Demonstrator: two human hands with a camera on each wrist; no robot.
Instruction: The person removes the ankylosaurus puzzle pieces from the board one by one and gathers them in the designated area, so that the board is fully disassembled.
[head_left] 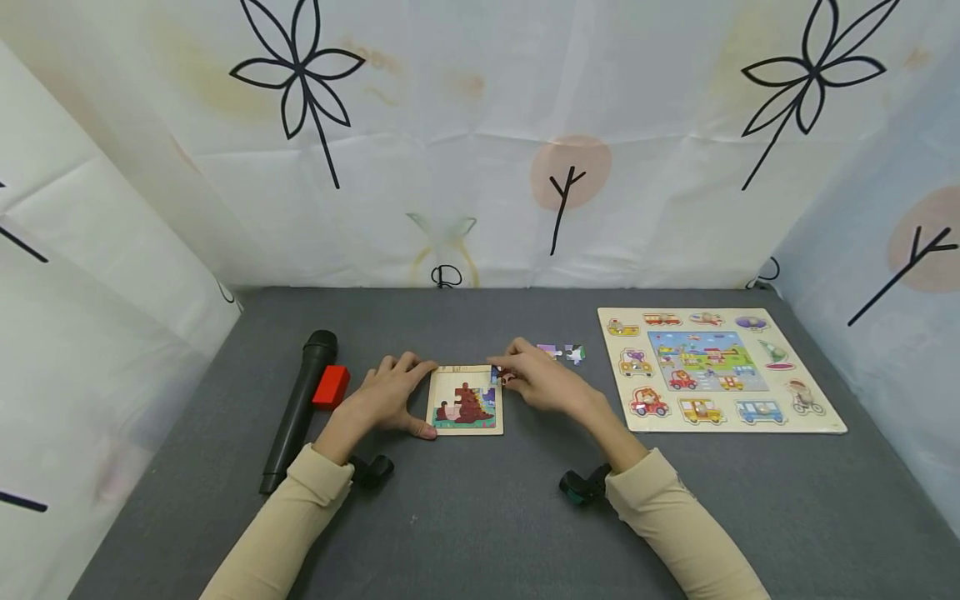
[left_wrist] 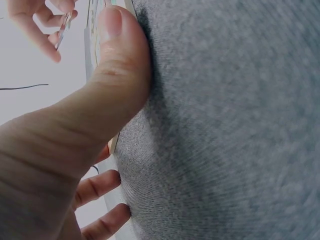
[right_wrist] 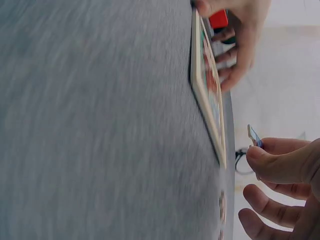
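A small square wooden jigsaw puzzle board (head_left: 465, 402), with a reddish-brown animal picture in its frame, lies flat on the table. My left hand (head_left: 385, 395) holds it by the left side, thumb at the near corner and index finger at the far one. In the left wrist view the thumb (left_wrist: 117, 55) lies along the board's edge. My right hand (head_left: 542, 377) is over the board's right edge and pinches a jigsaw piece (right_wrist: 254, 136) between thumb and index finger. The right wrist view shows that piece raised above the board.
Loose jigsaw pieces (head_left: 575, 354) lie behind my right hand. A larger vehicle puzzle board (head_left: 630, 371) is at the right. Left of my left hand are a black microphone (head_left: 300, 412) and a red block (head_left: 331, 387). A patterned white cloth (head_left: 495, 100) hangs behind the table.
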